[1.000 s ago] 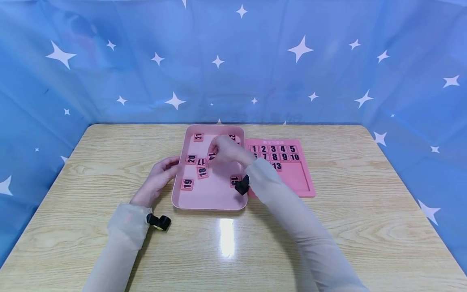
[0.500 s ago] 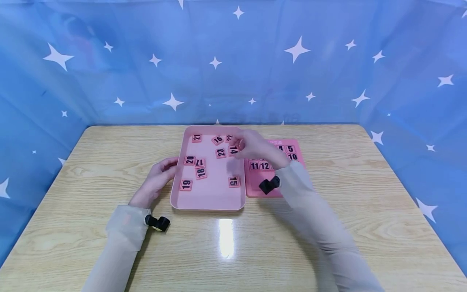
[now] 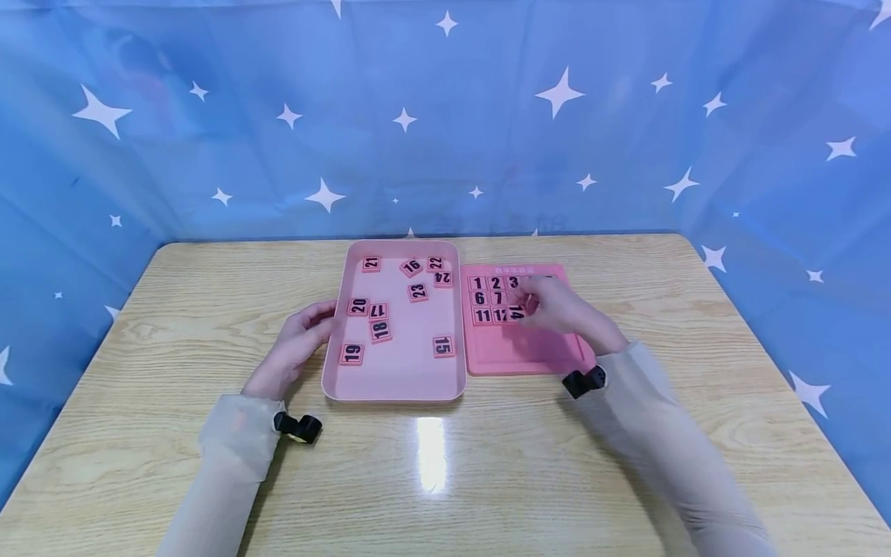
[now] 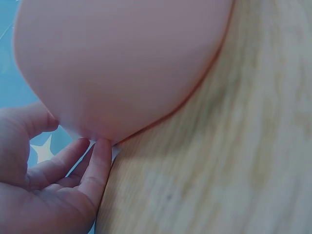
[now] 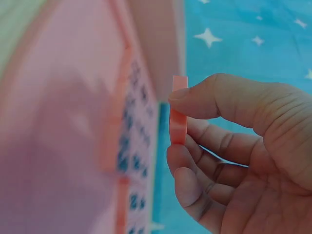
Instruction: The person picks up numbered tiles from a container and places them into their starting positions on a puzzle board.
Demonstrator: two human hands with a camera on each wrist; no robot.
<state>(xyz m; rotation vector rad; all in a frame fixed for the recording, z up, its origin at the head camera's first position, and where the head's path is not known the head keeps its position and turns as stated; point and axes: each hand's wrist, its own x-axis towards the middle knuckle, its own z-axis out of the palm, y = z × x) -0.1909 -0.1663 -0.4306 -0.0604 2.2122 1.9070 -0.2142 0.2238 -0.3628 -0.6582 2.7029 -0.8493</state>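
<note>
A pink tray (image 3: 334, 363) in the middle of the wooden table holds several loose pink number tiles, among them 15 (image 3: 442, 346) and 19 (image 3: 351, 354). To its right lies a pink number board (image 3: 529, 356) with tiles 1 to 12 set in rows. My right hand (image 3: 550, 305) hovers over the board and pinches tile 14 (image 3: 516, 312) between thumb and fingers; the right wrist view shows the tile (image 5: 178, 117) edge-on. My left hand (image 3: 299, 340) rests with relaxed fingers (image 4: 100, 161) against the tray's left wall (image 4: 122, 73).
A blue star-patterned cloth (image 3: 445, 116) surrounds the table on three sides. Bare wood (image 3: 431, 480) stretches in front of the tray and board. A black strap (image 3: 299, 427) sits at my left wrist, another (image 3: 583, 381) at my right.
My right hand has lifted tile 14 out of the tray and carried it right, over the number board. The left hand has stayed at the tray's side.
</note>
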